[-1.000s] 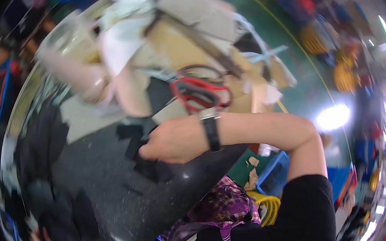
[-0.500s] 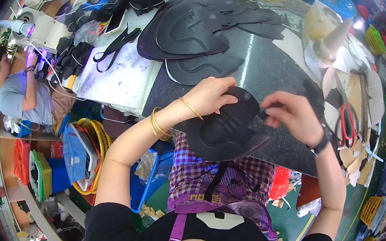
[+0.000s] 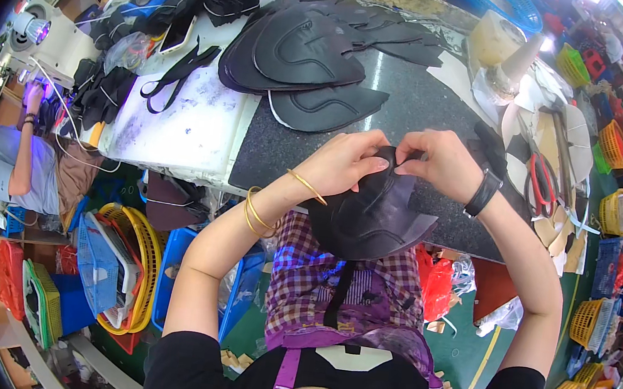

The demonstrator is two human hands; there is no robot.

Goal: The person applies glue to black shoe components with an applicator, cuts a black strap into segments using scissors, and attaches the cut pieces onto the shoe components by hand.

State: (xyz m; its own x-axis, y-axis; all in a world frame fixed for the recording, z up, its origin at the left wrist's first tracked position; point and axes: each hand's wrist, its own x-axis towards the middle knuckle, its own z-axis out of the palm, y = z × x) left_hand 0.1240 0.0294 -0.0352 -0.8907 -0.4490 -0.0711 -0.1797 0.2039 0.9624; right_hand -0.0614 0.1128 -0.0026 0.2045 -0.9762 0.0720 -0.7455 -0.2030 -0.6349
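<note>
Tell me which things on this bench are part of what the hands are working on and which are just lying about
In hand:
left hand and right hand, both gripping the top edge of the black shaped piece

Lying about:
stack of black shaped pieces
red-handled scissors
black straps
pale cone
sewing machine, where another person works

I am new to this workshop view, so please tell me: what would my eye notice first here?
Both hands, left hand and right hand, pinch the top edge of a curved black piece at the table's near edge. Behind them lies a stack of black pieces; red scissors rest on the right.
</note>
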